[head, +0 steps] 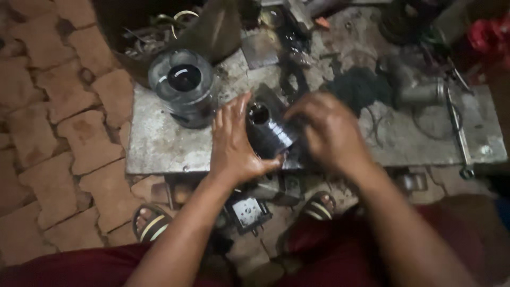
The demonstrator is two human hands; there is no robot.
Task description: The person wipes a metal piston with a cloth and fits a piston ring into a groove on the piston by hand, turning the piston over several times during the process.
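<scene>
So the dark metal cylinder sits near the front edge of the counter, dead centre of the view, with its open bore tipped up toward about 11 o'clock, so the long axis runs roughly 11 to 5, leaning rather than standing straight. The left hand is wrapped around its left side, fingers up along the wall and thumb hooked under the lower end, so it's clamped on the part. The right hand is over the right side at 3 o'clock, but it's blurred and I can't tell if it's gripping or just touching. Looks to me like the steadying-and-fitting stage; whatever comes next probably needs the left hand to stay firm so the bore doesn't roll. At 10 o'clock stands a bigger shiny piston, crown up. Out at 2 o'clock there's a grey metal pipe fitting and a long wrench.
</scene>
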